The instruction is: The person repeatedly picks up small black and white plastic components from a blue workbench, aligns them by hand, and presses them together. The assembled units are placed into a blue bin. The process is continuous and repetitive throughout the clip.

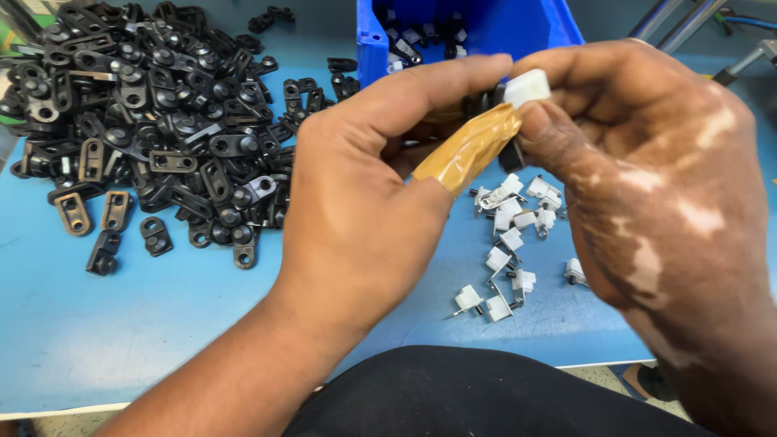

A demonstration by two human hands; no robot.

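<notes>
Head view shows the right hand (647, 162) pinching a small white plastic clip (528, 86) between thumb and fingertips, while the left hand (364, 194), its forefinger wrapped in tan tape, closes on a black part (486, 101) touching that clip. Below them loose white clips (510, 235) lie on the blue table (121, 324); a heap of black brackets (154, 113) sits far left, a blue bin (486, 28) just behind.

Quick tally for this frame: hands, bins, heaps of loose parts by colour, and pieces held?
hands: 2, left hand and right hand
blue bin: 1
black parts heap: 1
white parts cluster: 1
white piece, pinched by both hands: 1
Total: 6
</notes>
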